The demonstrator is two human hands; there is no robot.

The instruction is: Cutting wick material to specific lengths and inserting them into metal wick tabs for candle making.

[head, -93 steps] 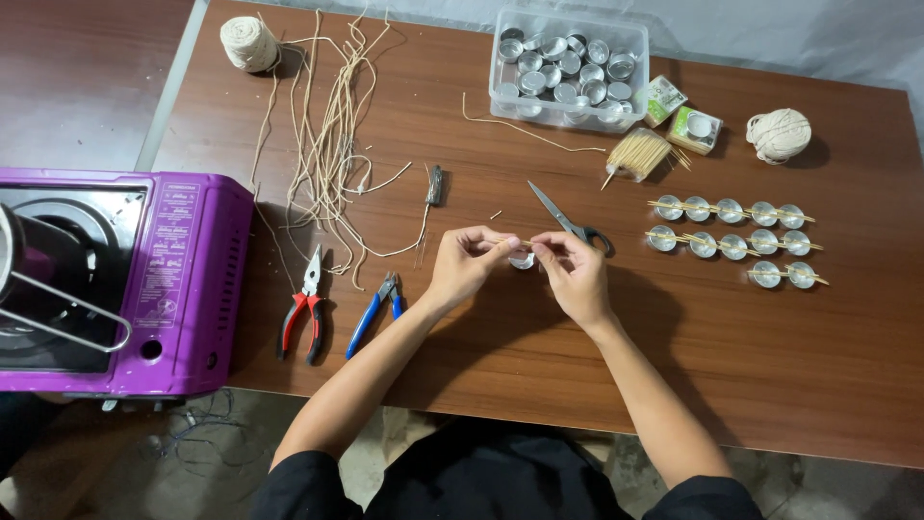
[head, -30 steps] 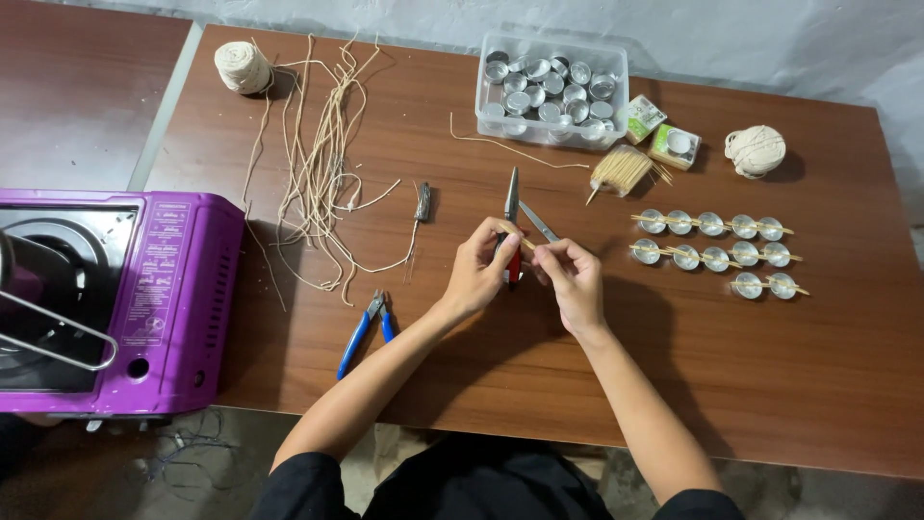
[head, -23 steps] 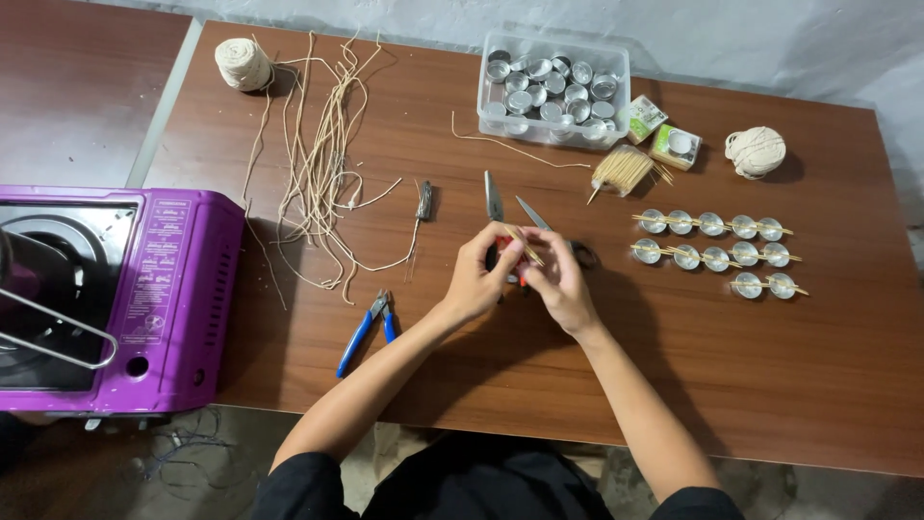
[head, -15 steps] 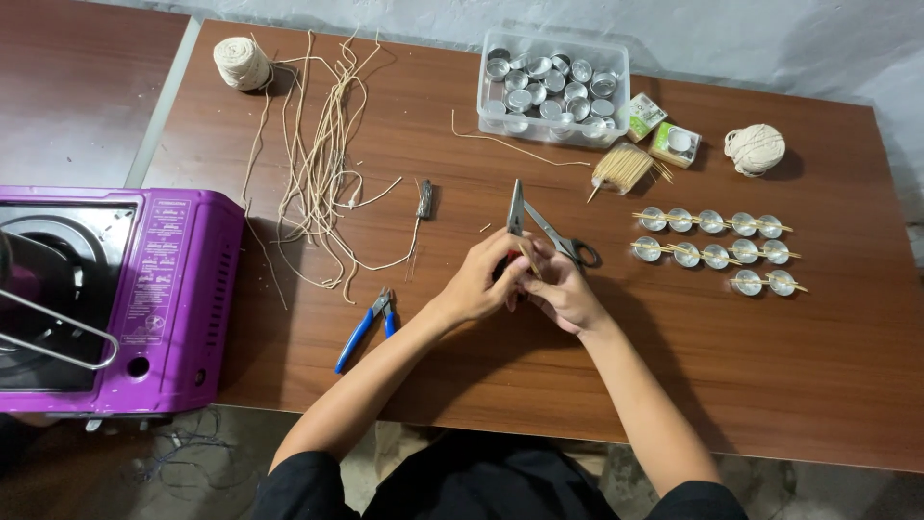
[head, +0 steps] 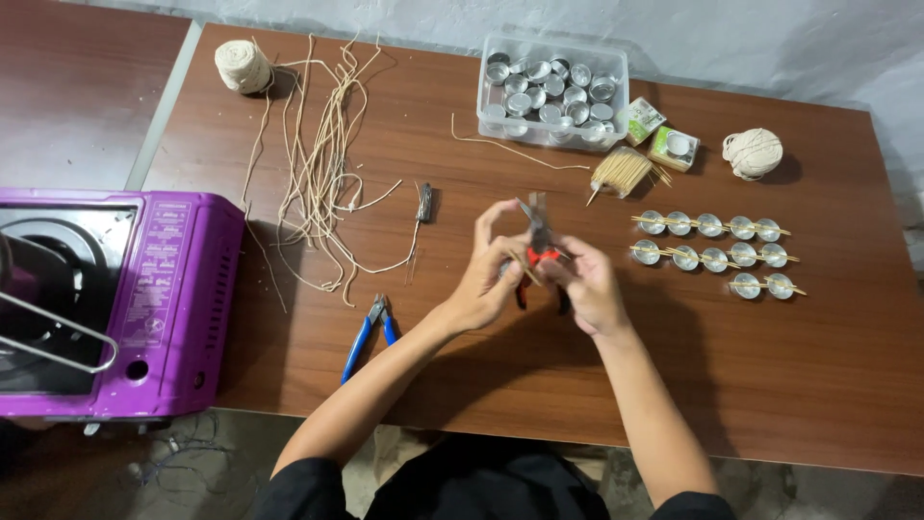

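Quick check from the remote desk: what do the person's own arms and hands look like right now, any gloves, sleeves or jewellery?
Both hands are bare: no gloves on the left hand or the right hand. The forearms are uncovered too. Short black sleeves show only at the upper arms, near the bottom edge of the head view. No watch, bracelet or ring is visible; the fingers are too small to rule out a thin ring.

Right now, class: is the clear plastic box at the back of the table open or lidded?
Open. The clear plastic box shows no lid, and the small metal cups heaped inside it lie uncovered.
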